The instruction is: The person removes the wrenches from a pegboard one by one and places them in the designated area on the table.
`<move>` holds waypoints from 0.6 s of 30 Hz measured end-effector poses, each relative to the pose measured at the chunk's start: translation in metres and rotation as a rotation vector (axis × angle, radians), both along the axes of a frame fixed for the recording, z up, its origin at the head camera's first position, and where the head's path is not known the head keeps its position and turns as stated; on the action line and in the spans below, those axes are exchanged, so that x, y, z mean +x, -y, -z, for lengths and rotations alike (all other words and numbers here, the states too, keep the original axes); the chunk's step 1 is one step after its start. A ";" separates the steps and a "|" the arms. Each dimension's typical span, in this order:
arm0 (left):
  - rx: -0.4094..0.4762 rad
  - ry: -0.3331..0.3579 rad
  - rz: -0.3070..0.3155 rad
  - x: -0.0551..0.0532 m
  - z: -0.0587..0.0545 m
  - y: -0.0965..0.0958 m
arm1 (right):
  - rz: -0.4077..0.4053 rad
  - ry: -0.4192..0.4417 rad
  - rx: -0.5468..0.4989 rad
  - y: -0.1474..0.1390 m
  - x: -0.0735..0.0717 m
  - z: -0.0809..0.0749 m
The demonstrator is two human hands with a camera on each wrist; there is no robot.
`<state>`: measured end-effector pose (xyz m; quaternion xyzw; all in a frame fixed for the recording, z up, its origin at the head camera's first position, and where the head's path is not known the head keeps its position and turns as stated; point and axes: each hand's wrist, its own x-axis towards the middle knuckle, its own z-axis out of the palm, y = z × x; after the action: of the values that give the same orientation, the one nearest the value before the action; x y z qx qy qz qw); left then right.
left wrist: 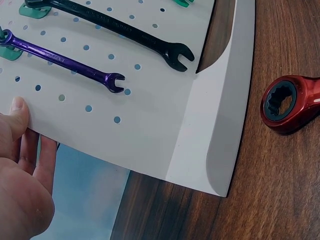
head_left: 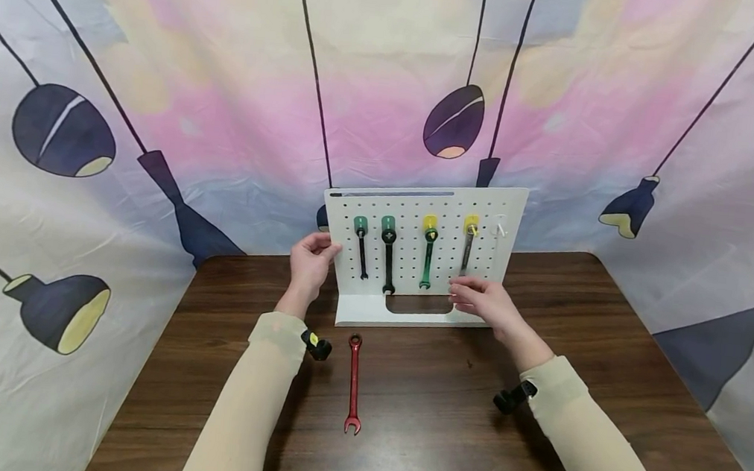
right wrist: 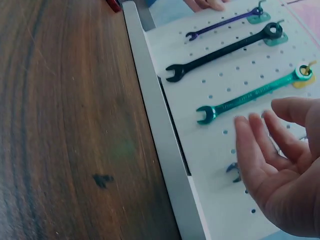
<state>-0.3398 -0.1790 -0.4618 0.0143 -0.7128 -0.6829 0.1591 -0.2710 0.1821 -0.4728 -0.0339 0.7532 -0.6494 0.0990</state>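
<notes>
My left hand point(head_left: 311, 266) grips the left edge of a white pegboard point(left wrist: 150, 145), thumb on the front face and fingers behind. On its hooks hang a small purple wrench point(left wrist: 65, 61), a larger black wrench point(head_left: 388, 260), a green wrench point(right wrist: 255, 96) and a silver wrench point(head_left: 467, 251). My right hand point(head_left: 487, 303) is in front of the board's lower right, beside the silver wrench's lower end, with fingers loosely bent and nothing between them. In the right wrist view that hand hides most of the silver wrench. A red wrench point(head_left: 354, 383) lies on the table before the board.
The brown wooden table point(head_left: 428, 419) runs up to a painted cloth backdrop point(head_left: 387, 117). At the board's upper right, a white hook point(head_left: 500, 227) carries no wrench. The board's base has a long cutout point(head_left: 419, 305).
</notes>
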 end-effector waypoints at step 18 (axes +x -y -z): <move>0.006 0.000 -0.009 0.000 0.001 -0.001 | 0.377 -0.334 -0.069 -0.001 -0.022 0.001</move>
<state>-0.3402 -0.1781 -0.4626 0.0180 -0.7107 -0.6844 0.1619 -0.2925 0.1828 -0.4740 -0.0032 0.7296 -0.6670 -0.1510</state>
